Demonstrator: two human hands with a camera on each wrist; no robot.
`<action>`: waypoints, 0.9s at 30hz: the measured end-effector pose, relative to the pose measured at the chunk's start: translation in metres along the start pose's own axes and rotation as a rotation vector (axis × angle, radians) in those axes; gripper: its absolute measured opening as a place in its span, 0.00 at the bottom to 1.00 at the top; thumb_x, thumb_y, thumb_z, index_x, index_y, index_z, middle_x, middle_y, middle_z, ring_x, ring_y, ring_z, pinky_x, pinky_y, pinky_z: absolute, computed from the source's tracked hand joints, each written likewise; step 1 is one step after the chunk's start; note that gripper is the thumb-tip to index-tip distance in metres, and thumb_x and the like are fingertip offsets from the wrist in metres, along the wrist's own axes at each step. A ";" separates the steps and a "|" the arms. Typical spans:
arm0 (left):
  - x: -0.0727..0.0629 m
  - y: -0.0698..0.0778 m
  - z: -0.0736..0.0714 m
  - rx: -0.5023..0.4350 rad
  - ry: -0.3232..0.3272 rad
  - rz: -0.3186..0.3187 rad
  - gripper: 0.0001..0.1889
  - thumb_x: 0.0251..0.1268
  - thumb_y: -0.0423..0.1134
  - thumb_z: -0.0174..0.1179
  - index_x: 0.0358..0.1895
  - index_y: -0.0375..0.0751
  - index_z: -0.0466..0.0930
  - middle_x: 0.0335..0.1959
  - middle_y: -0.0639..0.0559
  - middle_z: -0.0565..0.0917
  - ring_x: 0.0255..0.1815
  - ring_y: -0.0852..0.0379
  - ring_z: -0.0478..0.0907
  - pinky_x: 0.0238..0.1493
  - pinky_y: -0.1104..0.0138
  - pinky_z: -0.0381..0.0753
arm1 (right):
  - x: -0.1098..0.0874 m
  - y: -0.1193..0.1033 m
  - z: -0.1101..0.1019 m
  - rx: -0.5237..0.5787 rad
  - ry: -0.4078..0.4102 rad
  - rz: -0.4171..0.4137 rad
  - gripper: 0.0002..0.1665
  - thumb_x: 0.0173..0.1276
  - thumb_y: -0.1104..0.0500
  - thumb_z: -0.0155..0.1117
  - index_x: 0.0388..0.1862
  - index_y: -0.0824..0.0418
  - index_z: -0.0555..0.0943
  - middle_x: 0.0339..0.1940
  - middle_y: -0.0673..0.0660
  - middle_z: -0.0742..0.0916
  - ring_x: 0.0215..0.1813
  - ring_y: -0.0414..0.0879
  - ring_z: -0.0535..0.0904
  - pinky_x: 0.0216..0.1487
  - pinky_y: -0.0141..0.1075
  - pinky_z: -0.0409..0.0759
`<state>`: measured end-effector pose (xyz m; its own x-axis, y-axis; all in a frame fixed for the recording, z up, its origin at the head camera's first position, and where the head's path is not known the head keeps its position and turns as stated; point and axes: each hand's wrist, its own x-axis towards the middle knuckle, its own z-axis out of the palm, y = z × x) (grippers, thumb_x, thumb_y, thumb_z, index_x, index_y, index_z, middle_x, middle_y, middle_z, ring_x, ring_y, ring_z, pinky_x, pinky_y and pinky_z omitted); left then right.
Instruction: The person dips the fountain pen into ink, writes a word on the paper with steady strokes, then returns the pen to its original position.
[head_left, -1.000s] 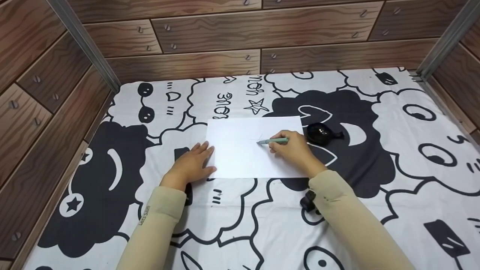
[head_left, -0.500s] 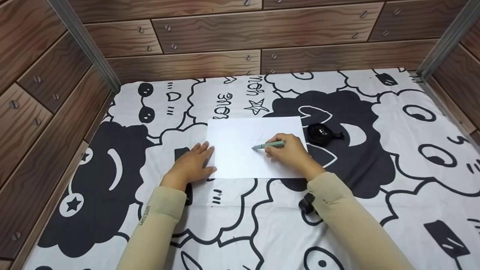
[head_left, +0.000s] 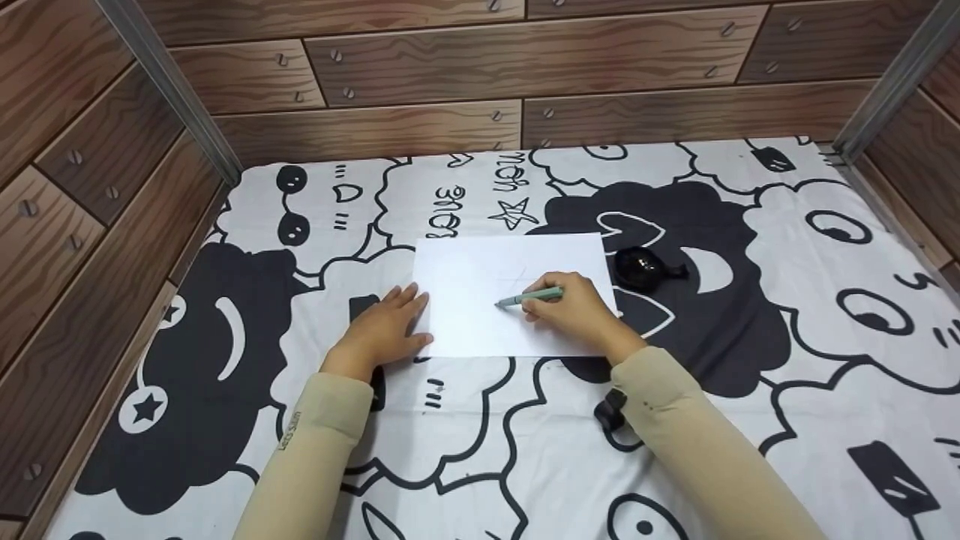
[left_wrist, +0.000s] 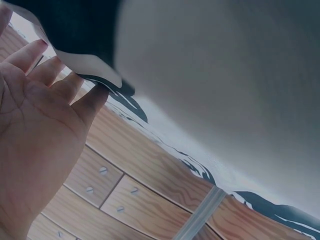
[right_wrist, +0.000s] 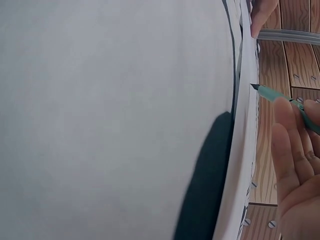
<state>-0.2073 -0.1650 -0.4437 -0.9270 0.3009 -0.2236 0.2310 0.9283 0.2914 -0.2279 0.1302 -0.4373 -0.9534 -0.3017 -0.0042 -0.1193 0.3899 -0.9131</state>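
Observation:
A white sheet of paper [head_left: 465, 262] lies on the patterned cloth in the head view, with a few thin, faint lines near its middle. My right hand [head_left: 574, 311] pinches a green pen [head_left: 536, 295], its dark tip at the paper left of the fingers. In the right wrist view the pen [right_wrist: 272, 93] shows between thumb and fingertips of the right hand [right_wrist: 300, 165]. My left hand [head_left: 384, 328] rests palm down with fingers spread, fingertips on the paper's left edge. The left wrist view has the left hand [left_wrist: 40, 120] with its fingers extended toward the cloth.
A shiny black rounded object with a knotted-looking end [head_left: 641, 268] lies just right of the paper. The black-and-white cloth [head_left: 465, 427] covers the table. Wood-patterned panels [head_left: 420, 56] rise behind and at both sides, with grey metal posts [head_left: 176, 90] at the corners.
My right hand has moved a little left and toward me, the pen tip sliding down-left across the paper. The left hand and the black object have stayed put.

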 end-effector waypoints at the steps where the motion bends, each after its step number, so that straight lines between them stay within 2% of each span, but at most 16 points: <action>1: 0.000 0.000 0.000 0.000 0.000 0.000 0.36 0.67 0.53 0.57 0.74 0.46 0.57 0.76 0.49 0.52 0.75 0.46 0.44 0.71 0.50 0.50 | 0.000 0.000 0.000 0.002 -0.002 -0.003 0.06 0.63 0.65 0.66 0.37 0.68 0.82 0.27 0.58 0.87 0.31 0.46 0.84 0.32 0.33 0.83; 15: 0.001 -0.001 0.001 0.007 0.007 0.027 0.36 0.66 0.52 0.57 0.74 0.45 0.58 0.75 0.47 0.53 0.75 0.45 0.45 0.71 0.52 0.51 | -0.001 -0.001 0.000 -0.031 0.001 -0.024 0.06 0.62 0.63 0.67 0.36 0.64 0.83 0.26 0.55 0.87 0.31 0.45 0.84 0.32 0.32 0.82; 22: 0.001 -0.001 0.001 0.011 0.007 0.027 0.35 0.67 0.52 0.56 0.74 0.44 0.58 0.75 0.47 0.53 0.75 0.44 0.45 0.71 0.51 0.51 | 0.002 0.001 -0.003 -0.052 0.065 -0.043 0.07 0.62 0.62 0.67 0.37 0.64 0.83 0.26 0.54 0.88 0.30 0.45 0.84 0.27 0.29 0.77; 27: 0.001 -0.001 0.000 0.010 -0.001 0.024 0.35 0.67 0.53 0.56 0.74 0.44 0.58 0.75 0.47 0.52 0.75 0.44 0.45 0.71 0.51 0.51 | 0.005 0.004 -0.008 -0.060 0.141 -0.032 0.07 0.62 0.63 0.67 0.38 0.65 0.83 0.26 0.55 0.88 0.30 0.44 0.84 0.25 0.27 0.75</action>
<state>-0.2087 -0.1653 -0.4438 -0.9210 0.3230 -0.2178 0.2558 0.9231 0.2870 -0.2358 0.1370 -0.4375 -0.9778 -0.1914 0.0858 -0.1627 0.4342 -0.8860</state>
